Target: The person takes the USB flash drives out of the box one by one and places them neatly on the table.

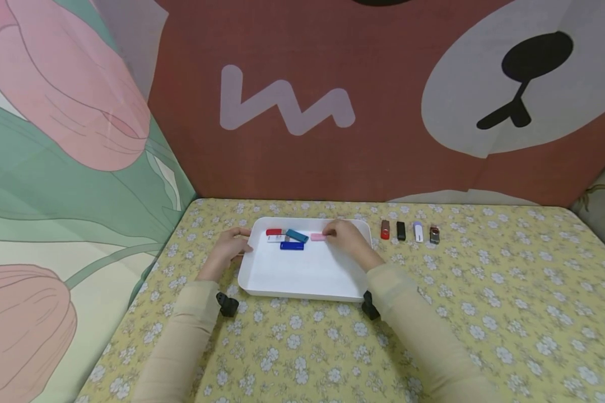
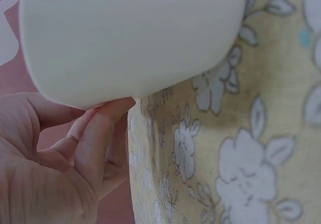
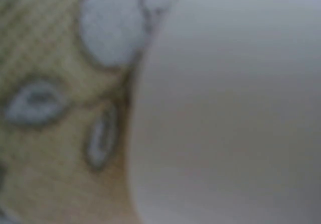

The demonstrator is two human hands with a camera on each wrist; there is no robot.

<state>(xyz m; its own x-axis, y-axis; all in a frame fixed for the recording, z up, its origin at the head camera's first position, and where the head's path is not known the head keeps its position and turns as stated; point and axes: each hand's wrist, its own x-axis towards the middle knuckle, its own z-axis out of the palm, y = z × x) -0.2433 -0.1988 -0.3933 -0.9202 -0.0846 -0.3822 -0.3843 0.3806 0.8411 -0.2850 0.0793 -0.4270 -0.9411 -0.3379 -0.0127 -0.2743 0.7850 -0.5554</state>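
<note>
My left hand [image 1: 230, 246] grips the left side of a white tray [image 1: 307, 277]; in the left wrist view, the thumb and fingers [image 2: 95, 138] meet the tray wall [image 2: 135, 38]. Inside the tray, my right hand [image 1: 344, 235] pinches a pink USB stick [image 1: 318, 237]. To the left of it lie a teal USB stick [image 1: 297, 235], a blue one [image 1: 292, 245], a red one [image 1: 274, 232] and a white one [image 1: 276, 239], close together. The right wrist view shows only the tray's outer wall [image 3: 225, 108] and the tablecloth, not the hand.
Right of the tray, a red USB stick [image 1: 385, 229], a black one [image 1: 400, 230], a white and purple one [image 1: 418, 232] and a dark one [image 1: 434, 234] stand in a row. A flowered yellow cloth [image 1: 484, 313] covers the table. A printed backdrop [image 1: 302, 162] rises behind it.
</note>
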